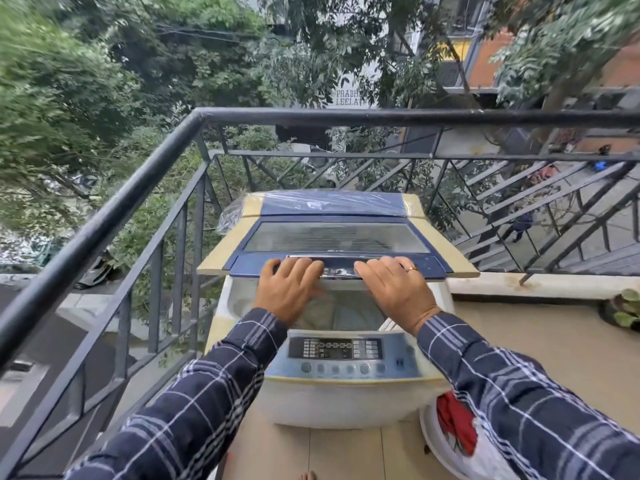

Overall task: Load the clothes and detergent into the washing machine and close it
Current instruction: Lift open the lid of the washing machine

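Left hand (289,289) flat on lid (337,237) edge | right hand (394,289) likewise | neither gripping | washing machine (346,393) half-open

Washing machine (346,393) standing in balcony corner, railing (311,117) running behind it and along its left. Lid (336,244) lying half-folded over rear of tub opening. Left hand (289,292) and right hand (398,292) resting side by side on lid's front edge, fingers over handle bar. Clothes (332,313) lying inside tub, below hands. Control panel (336,351) sitting at front, nearest person. Basket (433,441) sitting on floor at machine's front right, cloth inside. Potted plant (623,310) sitting far right.
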